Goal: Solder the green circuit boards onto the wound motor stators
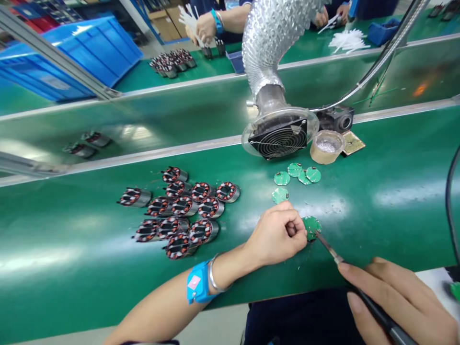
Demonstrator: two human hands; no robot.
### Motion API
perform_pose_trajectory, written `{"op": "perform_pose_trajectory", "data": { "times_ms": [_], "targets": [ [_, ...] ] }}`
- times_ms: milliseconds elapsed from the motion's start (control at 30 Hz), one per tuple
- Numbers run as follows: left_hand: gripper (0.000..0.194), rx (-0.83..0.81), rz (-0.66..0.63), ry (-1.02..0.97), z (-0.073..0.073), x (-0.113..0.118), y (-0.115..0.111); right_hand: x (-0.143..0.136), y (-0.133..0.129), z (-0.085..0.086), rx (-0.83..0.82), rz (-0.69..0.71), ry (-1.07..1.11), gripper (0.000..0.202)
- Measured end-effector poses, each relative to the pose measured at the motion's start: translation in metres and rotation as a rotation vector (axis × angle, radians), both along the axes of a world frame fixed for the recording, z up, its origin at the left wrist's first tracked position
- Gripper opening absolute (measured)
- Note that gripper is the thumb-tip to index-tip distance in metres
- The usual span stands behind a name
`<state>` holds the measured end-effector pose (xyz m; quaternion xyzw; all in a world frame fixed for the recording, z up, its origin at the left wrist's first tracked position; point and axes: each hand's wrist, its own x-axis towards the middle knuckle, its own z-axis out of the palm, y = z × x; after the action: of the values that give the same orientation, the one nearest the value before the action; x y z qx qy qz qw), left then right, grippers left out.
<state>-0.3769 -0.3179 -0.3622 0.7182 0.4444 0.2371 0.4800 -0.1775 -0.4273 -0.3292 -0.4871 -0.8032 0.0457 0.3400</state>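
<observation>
My left hand [278, 232], with a blue strap and a metal bangle on its wrist, is closed at the left edge of a round green circuit board [312, 227]. Its thumb and forefinger pinch there; what lies under the board is mostly hidden. My right hand [398, 297] grips a soldering iron [354, 282] by its dark handle. The iron's tip meets the right part of the board. Just beyond my left hand lie several more round green boards [282, 178].
Several motor stators [183, 206] with red windings stand to the left. Behind the boards are a fume extractor [280, 136] on a foil duct, a round tub [326, 146] and a small square tray [353, 143]. Co-workers' hands [206, 28] work across the partition, near a blue crate [97, 52].
</observation>
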Motion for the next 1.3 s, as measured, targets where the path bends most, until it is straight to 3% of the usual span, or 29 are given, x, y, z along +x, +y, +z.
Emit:
{"op": "perform_pose_trajectory", "data": {
  "times_ms": [233,567,1300],
  "targets": [
    [0.009,0.043,0.002,0.006,-0.001,0.000,-0.001,-0.016,0.011,0.004,0.013,0.070,-0.015,0.027],
    [0.009,0.128,0.035,0.023,-0.003,0.002,-0.005,-0.015,0.011,0.015,0.016,0.046,-0.160,0.028],
    [0.009,0.196,0.044,0.036,-0.005,0.002,-0.009,-0.020,0.008,-0.003,0.065,0.092,-0.095,0.032]
  ]
}}
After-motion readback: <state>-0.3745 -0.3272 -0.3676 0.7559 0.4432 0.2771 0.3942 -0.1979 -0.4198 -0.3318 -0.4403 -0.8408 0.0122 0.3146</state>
